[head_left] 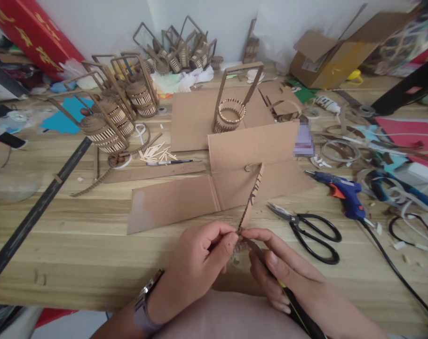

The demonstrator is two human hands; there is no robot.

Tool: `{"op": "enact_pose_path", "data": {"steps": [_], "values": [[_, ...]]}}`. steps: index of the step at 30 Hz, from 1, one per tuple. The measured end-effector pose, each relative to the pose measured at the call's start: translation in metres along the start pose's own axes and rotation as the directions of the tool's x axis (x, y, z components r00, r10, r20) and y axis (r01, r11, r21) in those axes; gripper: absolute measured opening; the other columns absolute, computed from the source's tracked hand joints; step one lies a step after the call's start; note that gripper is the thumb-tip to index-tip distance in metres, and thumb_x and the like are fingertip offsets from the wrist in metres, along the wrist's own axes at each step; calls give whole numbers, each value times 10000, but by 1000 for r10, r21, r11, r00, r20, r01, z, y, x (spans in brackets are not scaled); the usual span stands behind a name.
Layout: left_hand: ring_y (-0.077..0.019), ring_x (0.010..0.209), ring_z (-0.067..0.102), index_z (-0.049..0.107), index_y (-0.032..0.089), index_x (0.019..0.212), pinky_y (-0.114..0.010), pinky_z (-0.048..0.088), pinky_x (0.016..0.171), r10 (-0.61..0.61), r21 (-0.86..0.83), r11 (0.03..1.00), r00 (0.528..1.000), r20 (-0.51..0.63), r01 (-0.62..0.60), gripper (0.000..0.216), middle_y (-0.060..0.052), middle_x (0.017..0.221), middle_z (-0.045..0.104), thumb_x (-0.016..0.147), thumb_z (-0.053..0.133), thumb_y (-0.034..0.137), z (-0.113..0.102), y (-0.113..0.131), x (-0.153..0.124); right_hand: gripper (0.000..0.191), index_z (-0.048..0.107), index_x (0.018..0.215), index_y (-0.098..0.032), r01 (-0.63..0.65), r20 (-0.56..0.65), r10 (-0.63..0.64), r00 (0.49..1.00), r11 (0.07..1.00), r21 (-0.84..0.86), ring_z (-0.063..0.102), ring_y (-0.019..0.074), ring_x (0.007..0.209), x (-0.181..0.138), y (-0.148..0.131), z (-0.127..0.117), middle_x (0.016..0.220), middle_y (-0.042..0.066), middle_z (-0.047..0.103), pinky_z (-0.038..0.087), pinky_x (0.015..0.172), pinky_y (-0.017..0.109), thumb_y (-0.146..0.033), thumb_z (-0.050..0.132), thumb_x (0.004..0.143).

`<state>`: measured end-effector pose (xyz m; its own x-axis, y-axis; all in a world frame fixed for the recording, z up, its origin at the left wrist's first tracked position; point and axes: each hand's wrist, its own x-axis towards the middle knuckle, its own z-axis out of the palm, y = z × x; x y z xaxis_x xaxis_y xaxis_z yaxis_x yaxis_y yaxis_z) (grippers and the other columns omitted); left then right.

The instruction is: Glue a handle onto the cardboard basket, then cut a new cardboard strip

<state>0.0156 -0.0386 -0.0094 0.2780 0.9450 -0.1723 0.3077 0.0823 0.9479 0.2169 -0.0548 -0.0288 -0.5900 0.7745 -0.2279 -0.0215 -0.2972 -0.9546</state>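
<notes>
Between its thumb and index finger, my left hand (200, 256) pinches the near end of a narrow cardboard strip (253, 190). The strip rises away from me, with its corrugated edge and dark marks showing. My right hand (288, 270) is closed around the black and yellow handle of a craft knife (295, 306). The blade points at the pinched end, and my right index finger reaches to the strip there. Whether the blade touches it I cannot tell. Folded cardboard (175, 200) lies behind my hands. Black-handled scissors (305, 228) rest right of them.
A blue glue gun (348, 195) with its cord lies at the right, near tape rolls and scraps. A small handled basket (230, 115) stands on cardboard at the back. Several more baskets (103, 129) stand left. Small sticks (157, 153) and a pen (168, 162) lie mid-left.
</notes>
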Motion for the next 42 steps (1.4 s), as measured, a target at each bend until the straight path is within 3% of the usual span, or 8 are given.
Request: {"op": "enact_pose_path", "data": {"steps": [3,7,12,17,23,34,39,42], "values": [[-103,498,555,682,201,877,-186,400,506,-30,-30,999,1000,3,30,287,44,572,557,972,481,383,0,0,0,380,423,1372,-262,107,-89,-159,983,899,-424,533,117,526,0,-1,2,670,-42,524,483,489,197,-411,312,1041],[-99,497,548,660,195,834,-187,395,511,-43,-4,999,999,-5,42,269,48,569,550,961,486,356,-1,1,1,405,389,1400,-221,128,-67,-356,932,498,-858,736,175,925,2,-8,1,1081,95,741,593,750,272,-194,372,996],[-95,487,541,653,194,811,-185,399,515,-27,20,999,1000,-2,28,269,55,555,538,962,480,335,0,2,1,392,446,1366,-177,152,31,-443,896,240,-959,760,171,765,4,-13,2,966,62,780,604,653,246,-133,365,985],[-89,497,539,663,200,833,-175,391,517,30,36,999,999,-21,-29,256,65,546,541,975,483,313,1,0,1,382,454,1381,-149,134,66,-499,864,101,-986,753,185,693,4,-8,5,986,97,774,608,564,267,-189,345,1018],[-86,494,537,670,198,835,-172,392,514,46,38,998,998,-38,-45,273,61,552,549,984,476,321,3,-1,1,376,471,1367,-171,131,35,-527,849,146,-981,762,182,746,2,-3,6,1038,98,771,610,576,251,-181,340,1015],[-87,490,529,678,196,846,-167,389,499,40,-9,999,998,-41,-40,280,57,550,550,984,480,338,4,-2,2,342,529,1323,-212,166,-119,-459,880,534,-829,702,147,1087,2,-2,9,1183,80,742,577,865,218,-202,393,1009],[-83,490,534,679,197,849,-165,391,507,54,-1,999,998,-35,-54,280,61,548,545,986,478,334,5,-2,1,319,490,1327,-225,200,-89,-493,866,502,-841,721,131,1031,2,-6,7,1135,72,753,580,843,207,-226,392,1024],[-79,489,542,674,195,848,-167,392,507,41,18,999,999,-22,-40,270,61,569,560,982,480,326,4,-3,1,346,448,1358,-208,192,-4,-488,873,353,-916,744,151,954,3,-6,1,1088,65,764,603,741,221,-196,379,1019]]}}
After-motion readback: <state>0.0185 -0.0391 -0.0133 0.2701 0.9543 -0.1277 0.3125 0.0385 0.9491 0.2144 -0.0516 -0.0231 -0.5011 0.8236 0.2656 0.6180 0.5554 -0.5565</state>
